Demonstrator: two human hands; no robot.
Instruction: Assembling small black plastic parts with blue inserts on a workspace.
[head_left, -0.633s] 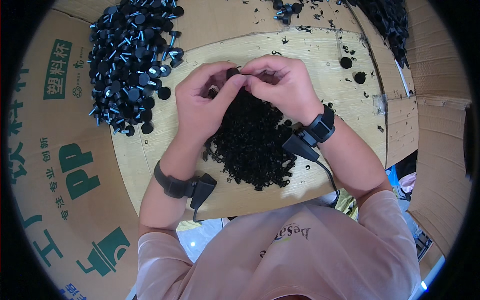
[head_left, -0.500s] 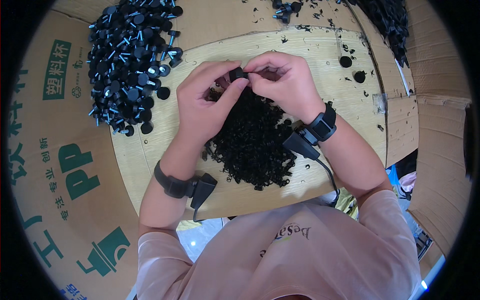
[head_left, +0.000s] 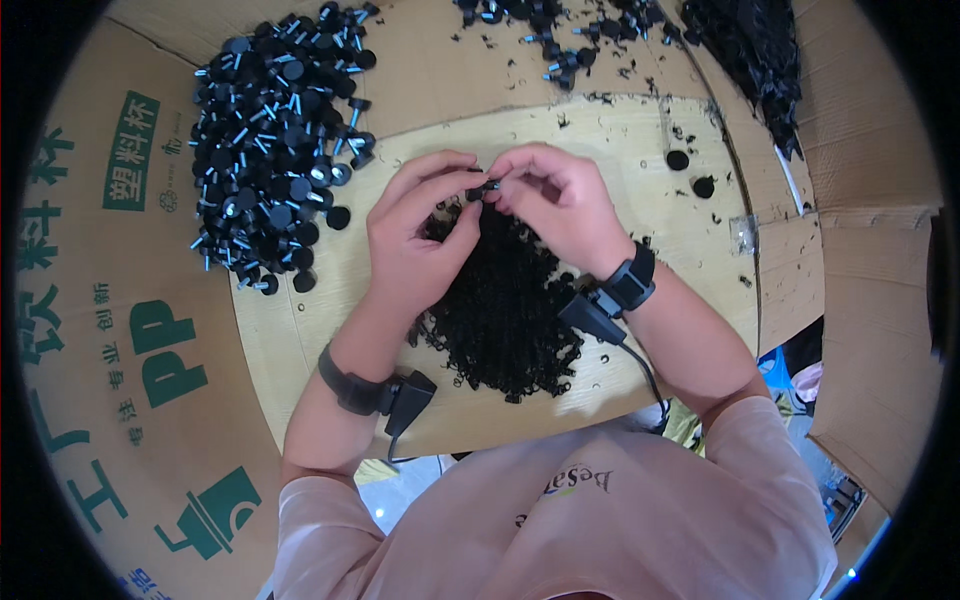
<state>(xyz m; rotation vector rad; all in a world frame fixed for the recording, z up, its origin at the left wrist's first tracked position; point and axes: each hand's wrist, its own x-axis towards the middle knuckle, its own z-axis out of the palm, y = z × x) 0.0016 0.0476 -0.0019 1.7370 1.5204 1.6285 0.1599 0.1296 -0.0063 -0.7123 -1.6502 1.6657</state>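
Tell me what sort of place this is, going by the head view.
Probably a small manual assembly or sorting station: a heap of black knobs with metal studs, a pile of small curled black pieces on a wood-toned table, and printed cardboard along the left side.

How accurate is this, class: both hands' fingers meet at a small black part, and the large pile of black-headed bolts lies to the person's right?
The side is wrong: the large pile of black-headed bolts lies to the person's left, as the head view shows. The rest stands: fingers of the left hand and the right hand meet at a small black part.
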